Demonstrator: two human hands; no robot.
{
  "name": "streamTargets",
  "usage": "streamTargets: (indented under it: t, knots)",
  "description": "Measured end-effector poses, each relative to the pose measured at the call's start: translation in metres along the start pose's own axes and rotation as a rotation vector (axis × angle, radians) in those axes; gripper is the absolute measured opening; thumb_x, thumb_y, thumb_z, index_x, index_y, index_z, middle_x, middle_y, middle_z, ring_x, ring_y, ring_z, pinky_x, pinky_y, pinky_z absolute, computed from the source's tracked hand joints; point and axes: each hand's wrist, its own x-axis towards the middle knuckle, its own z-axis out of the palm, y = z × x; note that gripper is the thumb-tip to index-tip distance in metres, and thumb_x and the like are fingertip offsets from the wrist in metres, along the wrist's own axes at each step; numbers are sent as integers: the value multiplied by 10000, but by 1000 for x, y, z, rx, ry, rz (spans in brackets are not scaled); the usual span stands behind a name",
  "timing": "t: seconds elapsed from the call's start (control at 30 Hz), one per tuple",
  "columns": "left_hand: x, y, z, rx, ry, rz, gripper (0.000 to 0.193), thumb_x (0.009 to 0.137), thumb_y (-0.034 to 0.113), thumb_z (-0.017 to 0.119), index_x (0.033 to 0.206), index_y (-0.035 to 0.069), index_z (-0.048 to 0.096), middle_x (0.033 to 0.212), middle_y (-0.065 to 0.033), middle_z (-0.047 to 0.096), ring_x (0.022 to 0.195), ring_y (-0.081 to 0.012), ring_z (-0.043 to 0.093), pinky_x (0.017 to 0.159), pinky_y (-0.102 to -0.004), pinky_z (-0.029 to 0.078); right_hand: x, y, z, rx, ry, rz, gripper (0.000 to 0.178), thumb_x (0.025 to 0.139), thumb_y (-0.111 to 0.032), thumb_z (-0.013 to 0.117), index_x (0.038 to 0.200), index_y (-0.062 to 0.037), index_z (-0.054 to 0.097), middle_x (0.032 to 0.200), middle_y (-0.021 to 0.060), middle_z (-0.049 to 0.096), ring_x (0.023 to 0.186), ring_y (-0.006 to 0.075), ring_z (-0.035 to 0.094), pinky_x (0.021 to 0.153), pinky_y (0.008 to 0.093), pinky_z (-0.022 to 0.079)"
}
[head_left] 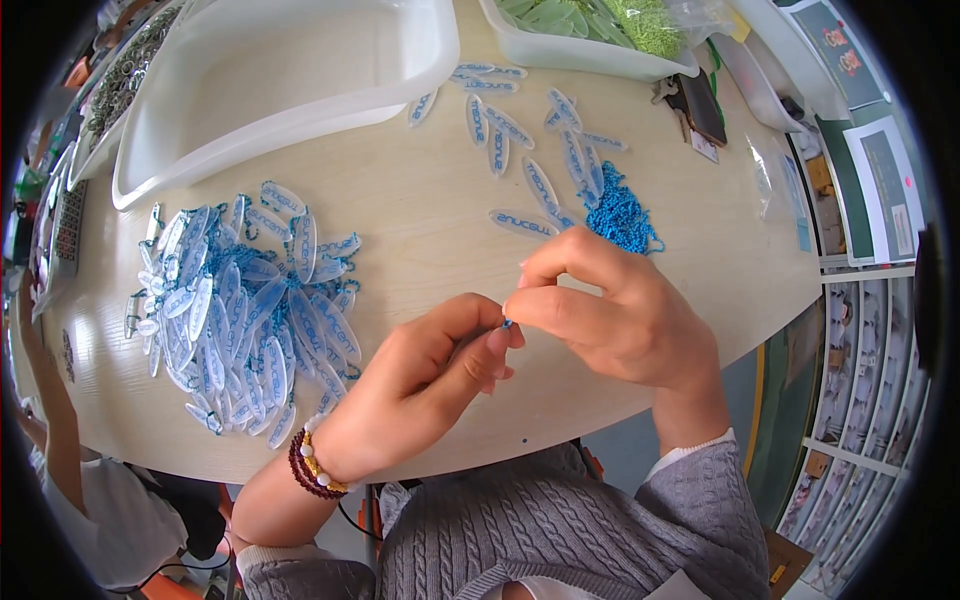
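Observation:
Above the near part of the table, my left hand [435,375] and my right hand [615,310] meet fingertip to fingertip. Both are closed in a pinch around a small blue piece [508,323], possibly a bit of ball chain; most of it is hidden by the fingers. Just beyond my right hand lies a heap of blue ball chain [622,212]. Several clear oval tags [540,185] with blue lettering are scattered beside it. Left of my left hand is a large pile of similar tags [235,330], with blue chains among them.
A white plastic bin [285,75] stands at the far left, next to a tray of metal rings [125,75]. Another bin [590,58] holds green pieces at the back. Keys and a dark case [700,108] lie at the far right. Another person's arm [50,390] shows at left.

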Motion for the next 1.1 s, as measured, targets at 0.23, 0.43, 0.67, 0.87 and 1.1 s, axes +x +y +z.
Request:
streamTargets:
  t: [0.23,0.43,0.67,0.87,1.1]
  knots:
    - [0,0,-2,100,8,3,197,939,140,453,1011,-31,517,843,-37,554,748,-91,532,671,-234,439,0,0,2,7,5,17,204,651,33,634,838,-48,615,831,75,507,709,207,560,588,293,468]
    - [0,-4,0,136,53,53,187,928,136,466,1003,-25,523,783,-57,570,699,-94,541,617,-244,446,1,-1,3,-37,-28,6,164,665,11,631,816,-48,609,819,64,500,700,199,559,575,289,466]
    - [1,-1,0,146,77,67,218,938,166,463,995,-33,529,795,-57,576,719,-98,549,641,-246,452,2,-1,4,-67,2,-9,160,658,14,634,801,-44,594,808,60,499,688,196,564,555,298,468]
    - [1,-3,-2,163,72,65,216,940,165,460,991,-32,531,794,-51,566,712,-94,540,642,-241,451,2,1,4,-118,-1,-42,136,679,-16,617,800,-56,568,803,46,463,704,180,557,533,280,478]
    - [3,-6,-2,157,101,75,205,938,155,465,985,-32,534,767,-49,560,695,-90,535,624,-234,446,2,0,4,-206,5,-81,118,712,-49,619,799,-44,541,809,44,452,707,172,557,519,269,488]
